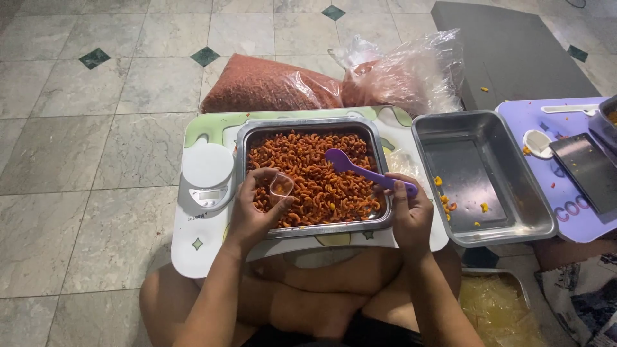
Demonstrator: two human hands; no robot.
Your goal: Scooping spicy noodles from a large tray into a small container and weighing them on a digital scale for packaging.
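Observation:
My left hand [255, 209] holds a small clear plastic cup [281, 187] with a few orange pieces inside, over the near left part of a steel tray [309, 124]. The tray is full of reddish-orange curled macaroni snacks [315, 173]. My right hand [409, 211] grips the handle of a purple plastic spoon [360, 169], whose bowl points up and left over the snacks. The tray rests on a small white lap table [212, 250] above my crossed legs.
A white kitchen scale [207, 175] sits left of the tray. An almost empty steel tray [479, 177] with a few crumbs lies at right, beside a purple table [565, 193]. Large plastic bags of snacks [270, 87] lie behind on the tiled floor. A tray of clear bags [498, 308] sits lower right.

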